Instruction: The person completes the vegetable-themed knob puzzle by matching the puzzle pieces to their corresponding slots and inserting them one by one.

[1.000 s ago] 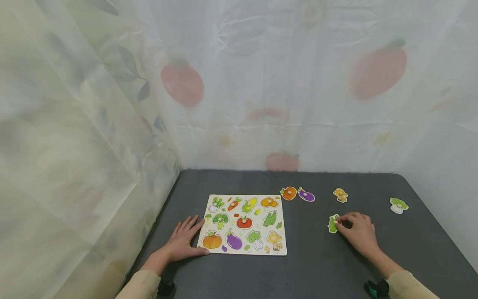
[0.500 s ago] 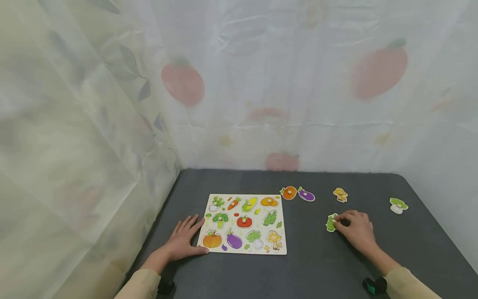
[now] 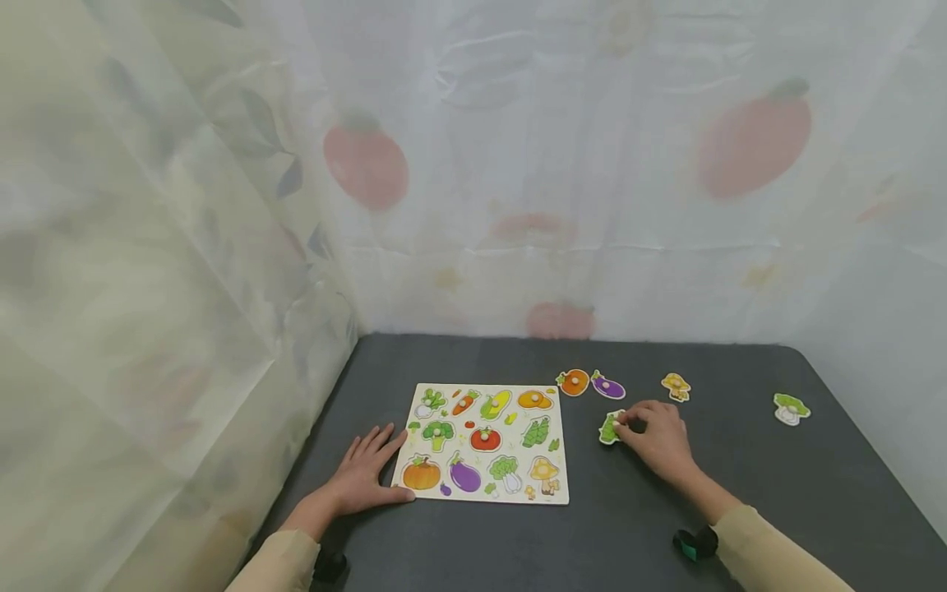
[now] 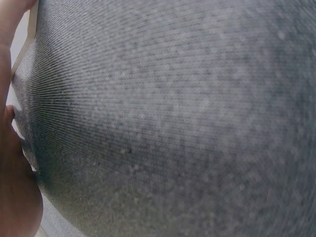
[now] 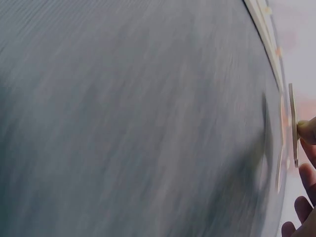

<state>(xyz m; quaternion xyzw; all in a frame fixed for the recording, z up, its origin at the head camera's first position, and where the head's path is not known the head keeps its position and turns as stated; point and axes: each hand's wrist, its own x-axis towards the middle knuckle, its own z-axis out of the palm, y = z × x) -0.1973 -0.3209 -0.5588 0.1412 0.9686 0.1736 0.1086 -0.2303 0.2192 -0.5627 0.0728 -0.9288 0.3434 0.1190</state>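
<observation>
A flat vegetable puzzle board point(image 3: 515, 496) lies on the dark table in the head view. My left hand point(image 3: 364, 477) rests at its left side, fingers spread, with the thumb on the near left corner and fingertips at the left edge. To the right of the board, my right hand point(image 3: 658, 440) pinches a small green knobbed puzzle piece point(image 3: 608, 428) between thumb and fingers. In the right wrist view that piece point(image 5: 294, 126) appears edge-on, raised off the table, with a shadow beneath. The left wrist view shows mostly table surface beside the left hand point(image 4: 17, 168).
Beyond the board's far right corner lie a pumpkin piece point(image 3: 574, 382) and an eggplant piece point(image 3: 609, 385). A mushroom piece point(image 3: 676, 386) and a leafy cabbage piece point(image 3: 792, 409) are farther right. Printed sheeting point(image 3: 562, 247) stands behind the table and at its left.
My right hand has carried the green piece leftward, from near the mushroom piece toward the board. The left hand has stayed at the board's edge.
</observation>
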